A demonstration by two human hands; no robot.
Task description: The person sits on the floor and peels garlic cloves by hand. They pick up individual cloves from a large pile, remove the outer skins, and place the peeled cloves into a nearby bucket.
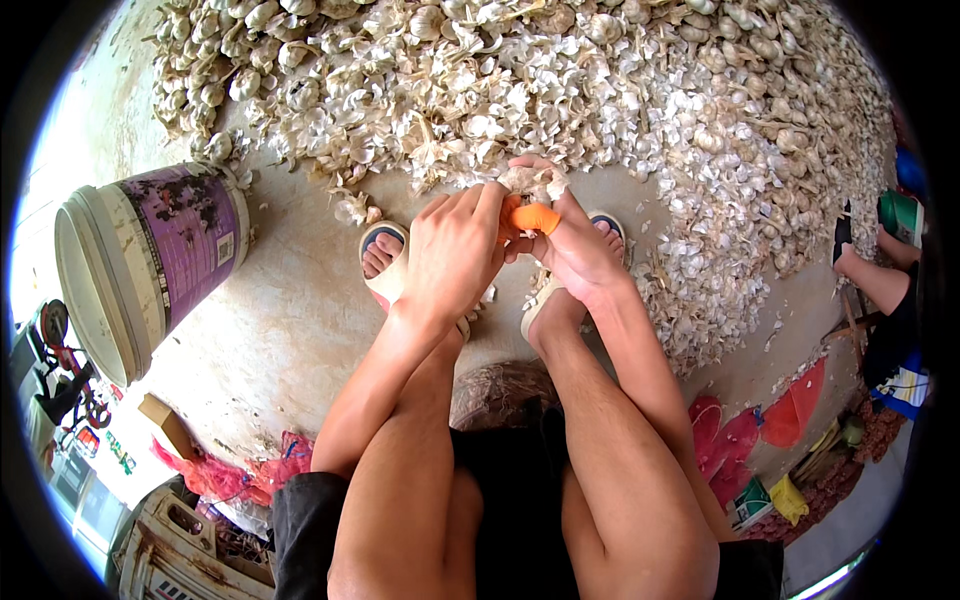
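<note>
Between my feet and the garlic heap, both hands meet around a pale garlic bulb (526,181). My right hand (581,251) has its fingers around the bulb's far side, and an orange finger cot (537,218) covers its thumb. From the other side my left hand (454,244) grips the near left of the bulb, back of the hand upward. More orange covering (509,217) shows at its fingertips, which are partly hidden. Loose papery garlic skins (487,112) lie spread on the floor just beyond.
Whole garlic bulbs (780,112) are heaped on the right, with more bulbs (247,45) at far left. A lidded plastic bucket (199,247) lies tilted at left. Red mesh bags (724,442) lie at lower right. Another person's leg (870,279) shows at the right rim.
</note>
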